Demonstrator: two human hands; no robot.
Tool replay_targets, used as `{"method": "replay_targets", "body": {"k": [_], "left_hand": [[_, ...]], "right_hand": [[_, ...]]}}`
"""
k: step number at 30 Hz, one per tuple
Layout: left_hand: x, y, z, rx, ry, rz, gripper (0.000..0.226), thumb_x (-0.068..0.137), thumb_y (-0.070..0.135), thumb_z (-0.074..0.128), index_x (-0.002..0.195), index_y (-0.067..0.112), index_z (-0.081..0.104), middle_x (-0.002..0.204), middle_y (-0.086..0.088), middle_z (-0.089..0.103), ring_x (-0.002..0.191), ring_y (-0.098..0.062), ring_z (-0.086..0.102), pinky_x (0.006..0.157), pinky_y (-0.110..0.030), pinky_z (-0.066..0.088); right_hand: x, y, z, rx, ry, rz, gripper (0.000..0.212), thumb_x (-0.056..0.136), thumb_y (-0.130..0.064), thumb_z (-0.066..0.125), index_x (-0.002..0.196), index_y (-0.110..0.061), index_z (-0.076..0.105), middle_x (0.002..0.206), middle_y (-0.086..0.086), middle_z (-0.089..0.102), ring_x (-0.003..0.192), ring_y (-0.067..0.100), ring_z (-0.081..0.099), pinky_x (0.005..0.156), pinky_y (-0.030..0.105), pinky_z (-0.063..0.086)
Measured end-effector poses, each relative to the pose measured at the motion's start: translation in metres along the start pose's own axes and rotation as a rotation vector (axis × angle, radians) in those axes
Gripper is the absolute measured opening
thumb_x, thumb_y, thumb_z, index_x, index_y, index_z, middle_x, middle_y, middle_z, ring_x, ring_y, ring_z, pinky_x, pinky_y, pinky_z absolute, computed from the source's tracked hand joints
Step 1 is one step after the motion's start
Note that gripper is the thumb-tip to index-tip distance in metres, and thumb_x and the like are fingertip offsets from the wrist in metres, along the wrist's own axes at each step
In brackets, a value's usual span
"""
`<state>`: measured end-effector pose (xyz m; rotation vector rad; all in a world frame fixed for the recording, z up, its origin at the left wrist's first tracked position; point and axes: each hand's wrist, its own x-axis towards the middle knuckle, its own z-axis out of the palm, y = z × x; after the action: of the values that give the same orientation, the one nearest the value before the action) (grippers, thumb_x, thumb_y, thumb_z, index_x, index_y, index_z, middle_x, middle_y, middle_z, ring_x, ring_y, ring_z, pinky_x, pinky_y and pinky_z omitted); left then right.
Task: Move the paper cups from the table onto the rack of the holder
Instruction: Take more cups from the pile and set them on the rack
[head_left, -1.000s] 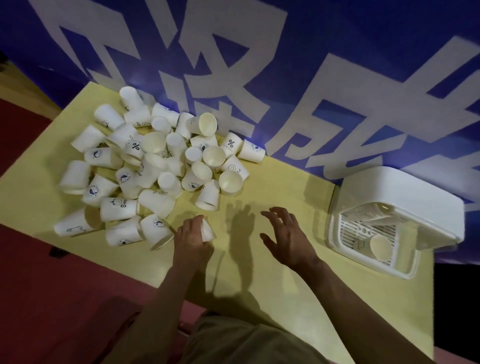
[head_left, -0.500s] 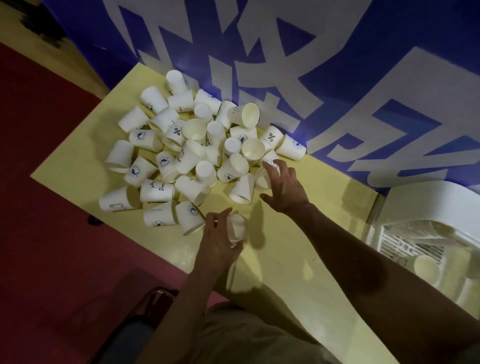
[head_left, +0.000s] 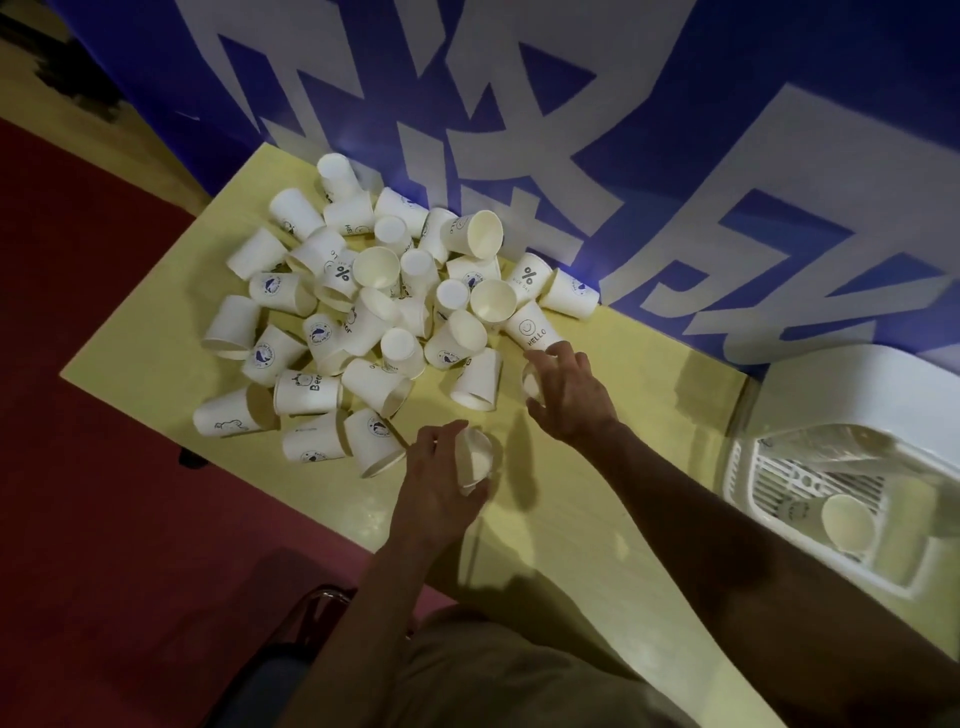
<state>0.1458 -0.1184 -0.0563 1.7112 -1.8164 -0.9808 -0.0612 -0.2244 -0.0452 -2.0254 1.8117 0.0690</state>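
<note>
Several white paper cups (head_left: 363, 312) lie in a heap on the yellow table (head_left: 571, 519), most on their sides. My left hand (head_left: 436, 483) is shut on one paper cup (head_left: 475, 460) just in front of the heap. My right hand (head_left: 569, 395) closes around another cup (head_left: 532, 384) at the heap's right edge, beside the cup marked HELLO (head_left: 530, 327). The white holder (head_left: 852, 415) stands at the table's right end. On its slatted rack (head_left: 810, 483) stands one cup (head_left: 847, 522), and a clear plastic sleeve (head_left: 841, 444) lies across it.
A blue banner with large white characters (head_left: 571, 130) hangs behind the table. Red floor (head_left: 104, 467) lies to the left and front. A dark chair frame (head_left: 311, 608) and my lap are below the table's near edge.
My right hand reached left from the open table to the heap's right edge and closed on a cup. My left hand lifted its cup slightly. The view swung left.
</note>
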Motion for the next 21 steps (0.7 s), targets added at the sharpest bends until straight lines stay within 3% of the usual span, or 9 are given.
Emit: {"method": "replay_targets", "body": {"k": [4, 9, 13, 17, 21], "left_hand": [[0.010, 0.020, 0.010, -0.010, -0.035, 0.019, 0.073, 0.083, 0.032, 0.082, 0.143, 0.015, 0.045, 0.128, -0.006, 0.047, 0.114, -0.024, 0.049, 0.093, -0.041, 0.049], [0.014, 0.050, 0.037, -0.031, -0.113, 0.074, 0.070, 0.081, 0.031, 0.076, 0.143, 0.038, 0.045, 0.126, 0.006, 0.043, 0.118, -0.017, 0.047, 0.095, -0.034, 0.048], [0.012, 0.085, 0.068, -0.003, -0.182, 0.158, 0.070, 0.083, 0.030, 0.078, 0.143, 0.037, 0.040, 0.125, 0.008, 0.042, 0.119, -0.015, 0.047, 0.100, -0.026, 0.042], [0.001, 0.134, 0.107, -0.012, -0.215, 0.254, 0.066, 0.085, 0.033, 0.076, 0.141, 0.029, 0.042, 0.128, 0.005, 0.044, 0.120, -0.018, 0.048, 0.096, -0.028, 0.046], [-0.012, 0.190, 0.147, -0.027, -0.249, 0.341, 0.063, 0.086, 0.037, 0.071, 0.141, 0.034, 0.040, 0.132, 0.009, 0.040, 0.125, -0.015, 0.045, 0.095, -0.025, 0.044]], "right_hand": [[-0.048, 0.025, -0.007, 0.105, 0.077, 0.034, 0.071, 0.089, -0.030, 0.076, 0.151, -0.021, 0.040, 0.145, 0.012, 0.036, 0.120, 0.028, 0.045, 0.080, 0.043, 0.059], [-0.122, 0.065, -0.012, 0.197, 0.165, 0.130, 0.065, 0.087, -0.029, 0.077, 0.146, -0.028, 0.049, 0.141, 0.010, 0.040, 0.121, 0.032, 0.047, 0.083, 0.049, 0.058], [-0.185, 0.102, -0.016, 0.237, 0.226, 0.212, 0.064, 0.084, -0.024, 0.080, 0.142, -0.022, 0.054, 0.142, 0.014, 0.043, 0.122, 0.036, 0.050, 0.085, 0.051, 0.059], [-0.240, 0.140, -0.022, 0.293, 0.313, 0.287, 0.060, 0.083, -0.023, 0.081, 0.138, -0.021, 0.057, 0.141, 0.013, 0.042, 0.126, 0.037, 0.049, 0.077, 0.054, 0.061], [-0.287, 0.181, -0.030, 0.342, 0.412, 0.348, 0.056, 0.085, -0.028, 0.079, 0.136, -0.026, 0.056, 0.139, 0.006, 0.043, 0.119, 0.032, 0.052, 0.073, 0.051, 0.061]]}}
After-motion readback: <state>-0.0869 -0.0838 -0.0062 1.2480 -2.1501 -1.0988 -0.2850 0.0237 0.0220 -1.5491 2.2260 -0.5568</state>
